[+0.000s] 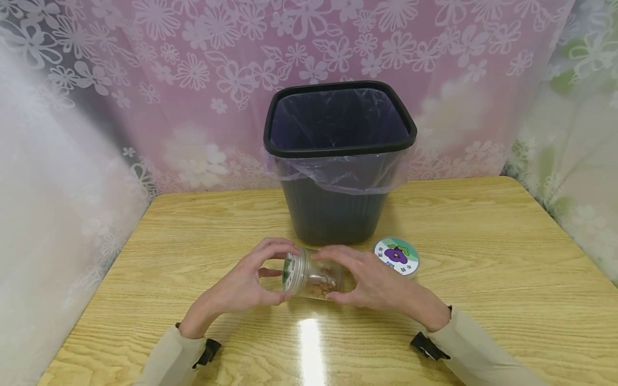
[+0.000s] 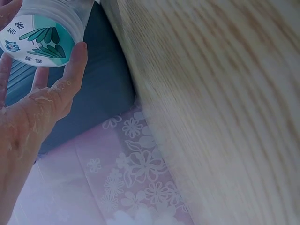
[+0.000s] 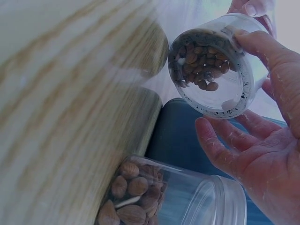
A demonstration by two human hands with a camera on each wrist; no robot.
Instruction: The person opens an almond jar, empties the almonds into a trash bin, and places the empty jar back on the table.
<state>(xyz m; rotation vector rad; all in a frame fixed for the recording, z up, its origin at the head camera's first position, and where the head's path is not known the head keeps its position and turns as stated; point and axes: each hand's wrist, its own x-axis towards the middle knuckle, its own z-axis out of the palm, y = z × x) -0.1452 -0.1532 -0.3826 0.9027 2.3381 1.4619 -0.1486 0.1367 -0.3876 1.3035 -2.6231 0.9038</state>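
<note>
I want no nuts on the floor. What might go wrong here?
The jar lies sideways between both hands; its screw lid sits off on the table. A foil seal seems to cover the mouth, so peeling it while tipped may spill almonds short of the bin.

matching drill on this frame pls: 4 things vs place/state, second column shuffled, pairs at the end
1. jar
2. lid
3. bin
4. almonds

a. flat on the table, right of the hands
b. upright behind the hands, lined with a bag
c. on its side, held by the left hand and the right hand
d. inside the clear container

Pairs: 1-c, 2-a, 3-b, 4-d
</note>
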